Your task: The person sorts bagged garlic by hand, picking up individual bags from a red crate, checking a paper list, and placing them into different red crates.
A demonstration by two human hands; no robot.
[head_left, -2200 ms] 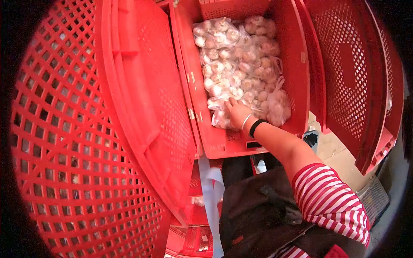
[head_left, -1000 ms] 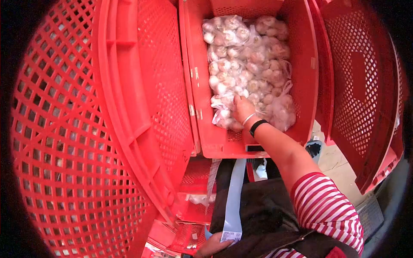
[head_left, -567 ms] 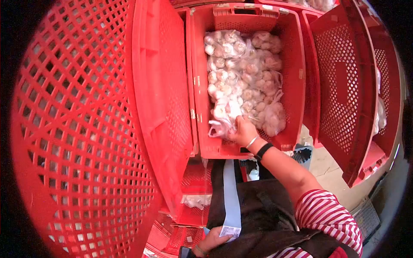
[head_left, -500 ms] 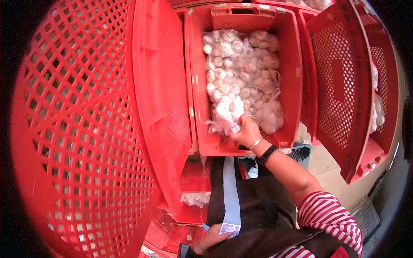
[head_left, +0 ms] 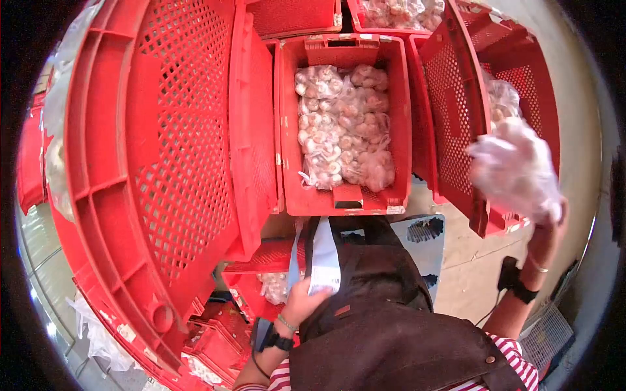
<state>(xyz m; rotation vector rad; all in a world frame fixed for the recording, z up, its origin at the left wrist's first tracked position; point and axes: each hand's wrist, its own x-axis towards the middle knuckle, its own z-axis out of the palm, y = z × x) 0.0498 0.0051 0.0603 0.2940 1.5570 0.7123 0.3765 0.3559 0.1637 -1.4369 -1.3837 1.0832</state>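
My right hand [head_left: 551, 225] is closed on a clear plastic bag of garlic [head_left: 518, 171], blurred by motion, held up over the near part of the right-hand red crate [head_left: 531, 72]. My left hand [head_left: 304, 302], low in front of my apron, pinches a strip of white labels [head_left: 325, 251] with print at its lower end. Ahead of me stands a red crate [head_left: 345, 205] with several bags of garlic [head_left: 345, 127] packed in rows on its bottom.
Large red perforated crates [head_left: 189, 98] stand tilted close on my left. At the far side another crate holds bagged garlic [head_left: 401, 13]. A lower crate at left contains a bag [head_left: 274, 287]. A grey-blue surface with black patches [head_left: 420, 238] lies right of my apron.
My right hand has swung from the middle crate out to the right with a bag of garlic. My left hand still holds the label strip, now higher in view. The camera's view has shifted.
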